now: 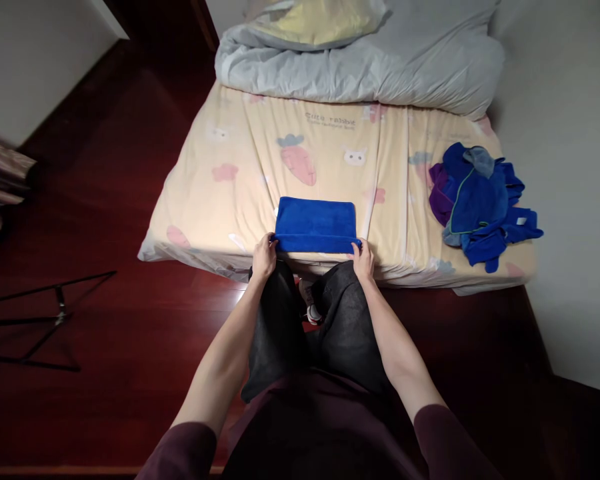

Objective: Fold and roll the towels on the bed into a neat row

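Gripping one blue cloth (316, 217) by its two near corners, two bare hands work at the front edge of one bed, covered by a printed sheet (220, 207). The cloth lies flat on the sheet as a rectangle, with one folded band (316, 244) along its near side. The left hand (265, 257) has thumb and fingers clamped on the near left corner; the right hand (363, 259) has thumb and fingers clamped on the near right corner. The fingertips partly cover both corners.

To the right, well apart from the cloth, lies one heap of cloths (480, 200), blue, purple and grey; its pieces overlap, so their number cannot be counted. One small white label (521, 221) shows on it. Across the far end of the bed lies one grey quilt (355, 73), bearing one yellow pillow (325, 21); the top edge cuts off both.

At the left edge, one black stand (61, 313) and one curtain (0, 183) are cut off. Between two dark trouser legs (280, 333), footwear (310, 308) is partly hidden and hard to make out.
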A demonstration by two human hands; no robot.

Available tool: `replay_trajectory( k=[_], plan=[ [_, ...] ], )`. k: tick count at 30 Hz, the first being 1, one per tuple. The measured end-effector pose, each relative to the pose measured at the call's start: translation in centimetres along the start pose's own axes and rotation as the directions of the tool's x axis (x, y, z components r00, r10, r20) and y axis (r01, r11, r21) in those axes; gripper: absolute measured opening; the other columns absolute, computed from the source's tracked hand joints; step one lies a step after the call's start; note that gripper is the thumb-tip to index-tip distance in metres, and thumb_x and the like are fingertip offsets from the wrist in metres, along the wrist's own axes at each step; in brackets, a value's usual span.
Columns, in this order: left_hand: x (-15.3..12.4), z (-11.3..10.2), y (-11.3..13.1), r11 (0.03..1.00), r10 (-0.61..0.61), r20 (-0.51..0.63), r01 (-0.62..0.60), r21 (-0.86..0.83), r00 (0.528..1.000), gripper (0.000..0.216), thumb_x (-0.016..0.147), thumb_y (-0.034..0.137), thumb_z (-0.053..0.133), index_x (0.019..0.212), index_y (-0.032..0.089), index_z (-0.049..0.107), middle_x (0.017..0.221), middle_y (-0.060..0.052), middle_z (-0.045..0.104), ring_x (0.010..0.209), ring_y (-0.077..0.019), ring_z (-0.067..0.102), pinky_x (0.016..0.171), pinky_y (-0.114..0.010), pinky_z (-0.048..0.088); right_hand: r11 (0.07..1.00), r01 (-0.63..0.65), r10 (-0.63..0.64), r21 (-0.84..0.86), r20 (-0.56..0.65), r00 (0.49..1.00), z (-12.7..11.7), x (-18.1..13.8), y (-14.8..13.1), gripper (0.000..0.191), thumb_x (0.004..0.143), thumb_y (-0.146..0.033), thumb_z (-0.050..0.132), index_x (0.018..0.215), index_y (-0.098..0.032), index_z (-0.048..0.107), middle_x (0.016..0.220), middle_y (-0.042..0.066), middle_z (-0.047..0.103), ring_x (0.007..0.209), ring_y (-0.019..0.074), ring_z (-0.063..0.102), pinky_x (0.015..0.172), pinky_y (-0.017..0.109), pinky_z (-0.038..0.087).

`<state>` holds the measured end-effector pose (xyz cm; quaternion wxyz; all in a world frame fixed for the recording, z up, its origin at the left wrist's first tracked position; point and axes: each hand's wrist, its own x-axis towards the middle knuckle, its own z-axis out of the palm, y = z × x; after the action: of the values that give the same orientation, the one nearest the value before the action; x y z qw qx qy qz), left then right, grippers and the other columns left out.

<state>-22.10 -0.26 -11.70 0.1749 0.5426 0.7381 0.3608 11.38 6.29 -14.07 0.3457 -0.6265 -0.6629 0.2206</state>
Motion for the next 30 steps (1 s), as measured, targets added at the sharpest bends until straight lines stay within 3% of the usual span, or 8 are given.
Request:
replay_trajectory(
  k=[8,12,16,23,27,30],
  plan=[
    [0.6,0.9,0.5,0.994,-0.084,-0.014,0.085,0.07,0.996,0.028,0.105,0.029,0.044,0.126,0.024,0.063,0.122,-0.013,0.072,0.105,-0.029,0.069,0.092,-0.038,0.05,0.992,-0.083,0.084,-0.098,0.01,0.996,0.2,1.0,-0.1,0.041,0.106,-0.047,0.047,0.129,-0.02,0.067,0.114,0.015,0.078,0.093,0.0282,0.075,0.087,0.037,0.055],
    [0.3,0.8,1.4,0.972,-0.115,0.004,0.112,0.206,0.993,0.03,0.107,0.029,0.041,0.128,0.023,0.062,0.122,-0.014,0.071,0.102,-0.0287,0.07,0.088,-0.036,0.05,0.984,-0.09,0.091,-0.153,-0.004,0.996,0.0,0.8,-0.7,0.038,0.108,-0.043,0.046,0.129,-0.02,0.067,0.107,0.013,0.079,0.09,0.0264,0.074,0.086,0.034,0.053],
    [-0.1,0.3,2.2,0.938,-0.134,0.045,0.112,0.328,0.99,0.031,0.108,0.032,0.041,0.13,0.024,0.061,0.122,-0.012,0.071,0.104,-0.027,0.069,0.088,-0.034,0.049,0.976,-0.079,0.078,-0.203,-0.013,0.997,-0.3,0.5,-1.0,0.035,0.108,-0.041,0.049,0.128,-0.02,0.068,0.113,0.013,0.078,0.095,0.0253,0.073,0.085,0.032,0.052],
    [-0.2,-0.2,0.4,0.973,-0.088,0.011,0.084,0.217,0.996,0.028,0.105,0.025,0.045,0.125,0.02,0.065,0.119,-0.014,0.069,0.109,-0.0256,0.068,0.093,-0.036,0.052,0.984,-0.069,0.06,-0.163,-0.061,0.996,-0.1,0.5,-0.5,0.035,0.107,-0.043,0.05,0.125,-0.02,0.068,0.111,0.012,0.076,0.096,0.0258,0.071,0.086,0.034,0.052],
    [-0.6,-0.7,0.0,0.979,0.11,-0.009,-0.107,0.173,0.994,0.034,0.102,0.02,0.044,0.13,0.019,0.064,0.132,-0.016,0.066,0.126,-0.027,0.061,0.111,-0.042,0.047,0.991,0.001,-0.014,-0.133,-0.093,0.996,-0.2,0.7,-0.4,0.036,0.107,-0.042,0.049,0.13,-0.019,0.064,0.118,0.014,0.072,0.105,0.0258,0.068,0.093,0.036,0.052],
    [-1.0,-1.0,0.3,0.945,0.296,0.092,-0.306,0.118,0.951,0.042,0.101,0.022,0.046,0.141,0.02,0.059,0.151,-0.013,0.058,0.142,-0.0263,0.052,0.122,-0.047,0.04,0.976,0.108,-0.137,-0.188,-0.151,0.979,-0.6,0.6,-0.7,0.035,0.106,-0.039,0.049,0.128,-0.018,0.066,0.128,0.017,0.067,0.121,0.0284,0.061,0.106,0.043,0.045]
  ],
)
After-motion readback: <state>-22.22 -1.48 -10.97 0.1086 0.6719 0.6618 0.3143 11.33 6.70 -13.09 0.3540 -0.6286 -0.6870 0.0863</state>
